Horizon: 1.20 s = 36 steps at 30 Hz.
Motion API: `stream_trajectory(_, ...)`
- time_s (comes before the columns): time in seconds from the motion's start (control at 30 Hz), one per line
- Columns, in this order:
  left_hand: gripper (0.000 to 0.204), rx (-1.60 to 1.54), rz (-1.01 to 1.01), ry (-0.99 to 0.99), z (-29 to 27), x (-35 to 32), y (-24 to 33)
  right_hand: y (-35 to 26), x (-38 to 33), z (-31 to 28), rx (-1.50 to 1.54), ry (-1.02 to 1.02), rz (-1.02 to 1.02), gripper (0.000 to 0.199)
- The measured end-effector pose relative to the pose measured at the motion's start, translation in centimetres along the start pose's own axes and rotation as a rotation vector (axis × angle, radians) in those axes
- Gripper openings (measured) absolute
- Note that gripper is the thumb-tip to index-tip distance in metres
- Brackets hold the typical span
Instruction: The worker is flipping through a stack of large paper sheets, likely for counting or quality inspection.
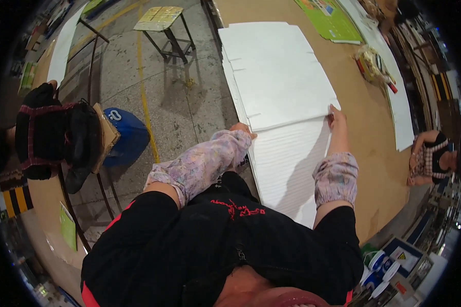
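A large white cardboard sheet [276, 71] with short slits along its sides lies over a stack of similar white sheets [292, 163]. My left hand [243, 130] is closed on the sheet's near left corner. At the near right corner, my right hand [336, 117] pinches the edge, thumb and fingers together. The sheet's near edge stands slightly above the stack, whose nearer surface shows faint ridges and a shadow from my right arm. Patterned sleeve covers wrap both my forearms.
The brown-covered table [379, 169] carries green printed sheets [333, 23], a plastic bag of small items [371, 66] and long white strips. On the left stand a stool [161, 20] and a blue drum [125, 135] beside a person [51, 133]. Another person [433, 158] is at the right.
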State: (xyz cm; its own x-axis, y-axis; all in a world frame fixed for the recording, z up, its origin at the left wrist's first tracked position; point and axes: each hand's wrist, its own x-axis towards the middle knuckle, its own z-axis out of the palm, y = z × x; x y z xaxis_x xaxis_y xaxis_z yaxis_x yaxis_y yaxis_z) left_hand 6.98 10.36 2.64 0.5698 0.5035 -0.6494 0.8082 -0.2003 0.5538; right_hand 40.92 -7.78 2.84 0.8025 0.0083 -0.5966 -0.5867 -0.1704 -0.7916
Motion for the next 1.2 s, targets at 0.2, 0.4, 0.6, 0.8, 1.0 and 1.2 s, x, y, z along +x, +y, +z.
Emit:
stream_trajectory(0.2,0.029,0.110,0.126,0.135,1.3,1.7,0.0,1.3,1.8,-1.0,-0.285,0.079,-0.358,0.043)
stream_trajectory(0.4,0.031,-0.059,0.077,-0.015,-0.1,0.9,1.2,0.7,2.0,-2.7,-0.217,0.016,-0.096,0.027)
stream_trajectory(0.6,0.028,-0.001,0.166,0.008,-0.8,-0.2,0.8,0.9,0.7,-2.1,-0.248,0.021,-0.121,0.016)
stream_trajectory(0.8,0.021,-0.501,-0.092,-0.348,-3.3,-1.1,1.9,1.1,1.7,-3.5,-0.271,-0.029,-0.062,0.012)
stream_trajectory(1.0,0.029,-0.623,-0.215,-0.454,-4.4,0.0,1.5,0.4,1.0,-3.6,-0.276,-0.076,0.042,0.013)
stream_trajectory(1.2,0.030,-0.653,-0.295,-0.480,-4.9,0.4,2.2,0.1,0.9,-3.8,-0.254,-0.078,0.021,0.016)
